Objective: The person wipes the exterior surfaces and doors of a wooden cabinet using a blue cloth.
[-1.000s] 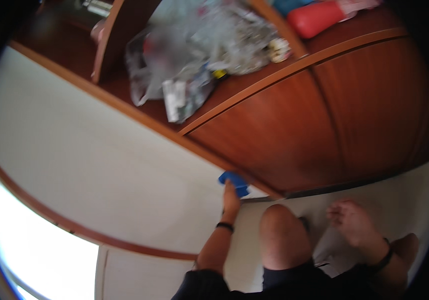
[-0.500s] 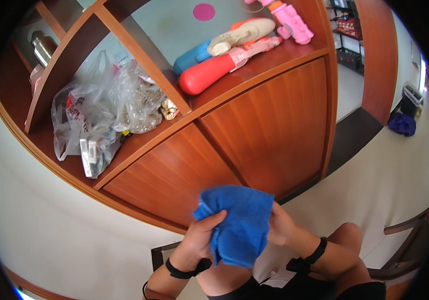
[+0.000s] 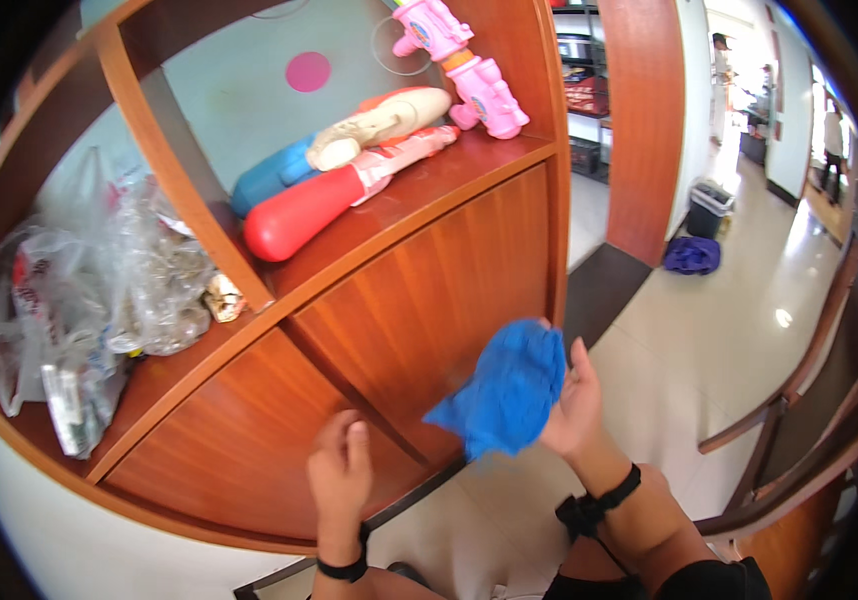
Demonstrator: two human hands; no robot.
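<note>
A blue cloth (image 3: 509,390), bunched and hanging loosely, is held in my right hand (image 3: 575,408) in front of the cabinet's right door. My thumb shows beside the cloth, and the cloth hides most of the fingers. Nothing is in my left hand (image 3: 339,465); its fingers are loosely curled, slightly blurred, with the thumb apart. It hovers before the left wooden door (image 3: 249,460), to the left of the cloth. Both wrists wear black bands.
On the cabinet shelf lie a red water gun (image 3: 304,215), a blue and cream one (image 3: 349,140) and a pink toy (image 3: 484,95). Clear plastic bags (image 3: 79,290) fill the left compartment. A purple bundle (image 3: 691,256) and bin (image 3: 711,205) stand beyond; wooden chair (image 3: 779,400) at right.
My left hand has let go of the cloth and moved left. The cloth, now only in my right hand, has crumpled together. My view has turned to the right.
</note>
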